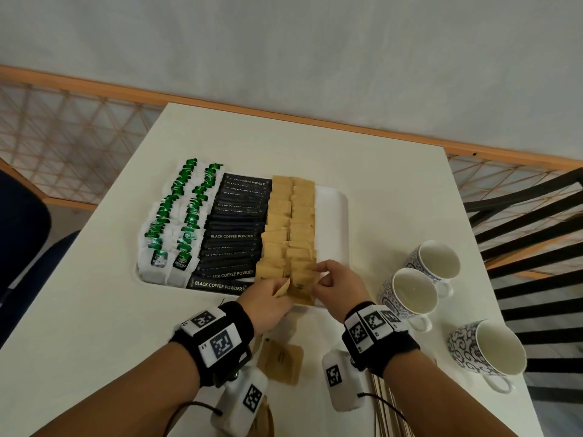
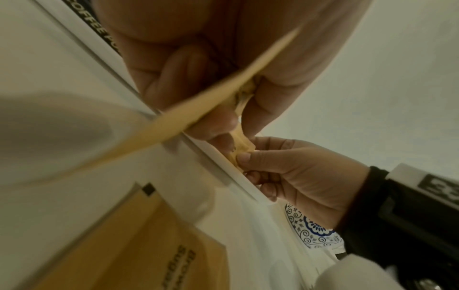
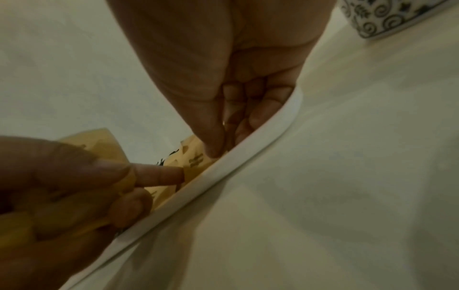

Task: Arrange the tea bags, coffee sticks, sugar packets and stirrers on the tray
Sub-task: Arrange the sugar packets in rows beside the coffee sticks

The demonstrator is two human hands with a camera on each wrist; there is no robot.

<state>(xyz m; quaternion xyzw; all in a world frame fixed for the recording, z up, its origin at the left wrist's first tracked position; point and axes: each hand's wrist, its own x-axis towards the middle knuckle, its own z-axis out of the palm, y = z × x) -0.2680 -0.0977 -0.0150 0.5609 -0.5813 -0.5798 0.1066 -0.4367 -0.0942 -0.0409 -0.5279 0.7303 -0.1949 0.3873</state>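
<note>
At the tray's near edge, the left hand pinches a sugar packet in its grip; the right hand pinches another. Only the left wrist view shows a spare packet on the worktop.

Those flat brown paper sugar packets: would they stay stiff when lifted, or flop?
The flat brown paper sugar packet in the left hand bows slightly, so probably bendy. It looks thin, likely light. The rows lie overlapped on the white tray, so a push may shift them.
</note>
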